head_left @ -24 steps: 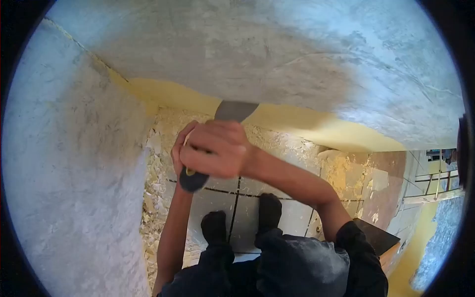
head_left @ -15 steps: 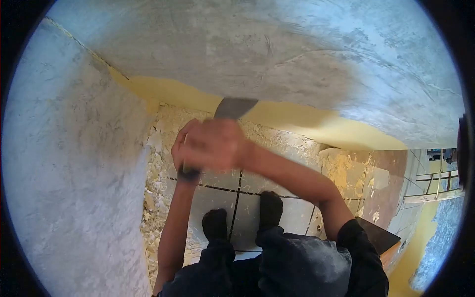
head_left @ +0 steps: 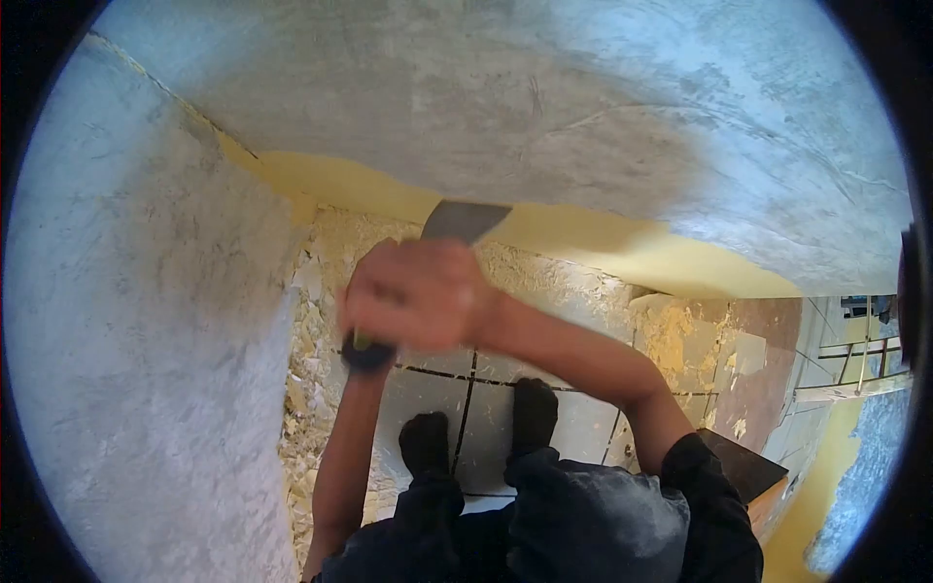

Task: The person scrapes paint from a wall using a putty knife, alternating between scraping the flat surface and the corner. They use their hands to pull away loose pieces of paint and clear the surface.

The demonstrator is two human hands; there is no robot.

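Observation:
My right hand [head_left: 418,296], slightly blurred, is closed around the handle of a putty knife [head_left: 466,220]. The wide grey blade meets the wall where grey surface borders exposed yellow. The dark handle end [head_left: 367,354] sticks out below my fist. My left hand [head_left: 373,255] is at the same handle, mostly covered by the right one; its edge shows curled against the tool, though most fingers are hidden. In front, the grey wall [head_left: 466,107] has a yellow strip [head_left: 564,228] along its lower part.
A second grey wall [head_left: 165,340] stands close on my left, meeting the front wall in a corner. Yellow-white flakes [head_left: 306,389] litter the tiled floor [head_left: 423,389] along both walls. My dark-socked feet stand on the tiles. A dark flat board [head_left: 743,464] lies at right, near a wooden frame [head_left: 855,389].
Both hands and the putty knife have shifted only slightly, the blade a little to the right. The right fist now covers more of my left hand.

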